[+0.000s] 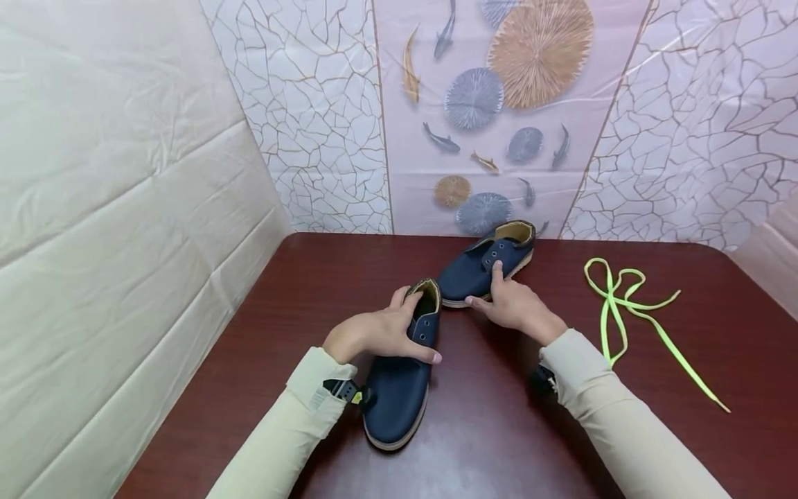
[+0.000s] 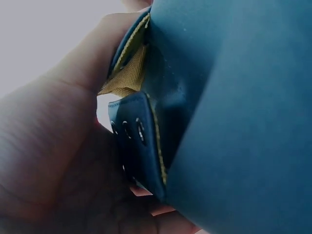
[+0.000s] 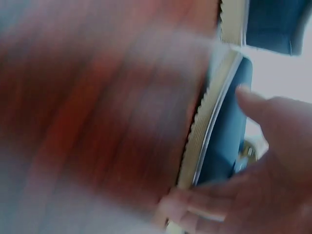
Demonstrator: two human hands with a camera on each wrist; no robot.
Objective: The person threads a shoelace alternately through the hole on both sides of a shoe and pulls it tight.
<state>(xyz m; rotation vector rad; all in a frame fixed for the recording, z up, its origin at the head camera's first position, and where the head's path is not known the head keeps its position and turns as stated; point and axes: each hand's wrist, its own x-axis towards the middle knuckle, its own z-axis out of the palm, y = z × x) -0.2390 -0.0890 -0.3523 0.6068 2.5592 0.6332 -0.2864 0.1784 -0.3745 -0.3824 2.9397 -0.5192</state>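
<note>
Two navy blue shoes with beige soles and eyelets without laces are on the table. The near shoe [image 1: 399,398] points its toe toward me. My left hand [image 1: 380,333] grips it across the top, fingers by the ankle opening and thumb over the eyelet side. Its eyelet flap [image 2: 139,141] stands out in the left wrist view. Behind it, the far shoe [image 1: 464,274] lies at an angle, toe to the left. My right hand [image 1: 517,305] holds that one, index finger at the eyelets and thumb near the toe. Fingers [image 3: 195,204] curl at its sole edge in the right wrist view.
A loose neon yellow-green shoelace [image 1: 614,301] lies looped on the right of the dark red-brown table [image 1: 299,277]. A patterned wall covering [image 1: 324,138] rises behind the table, and a pale padded panel [image 1: 125,229] borders the left side.
</note>
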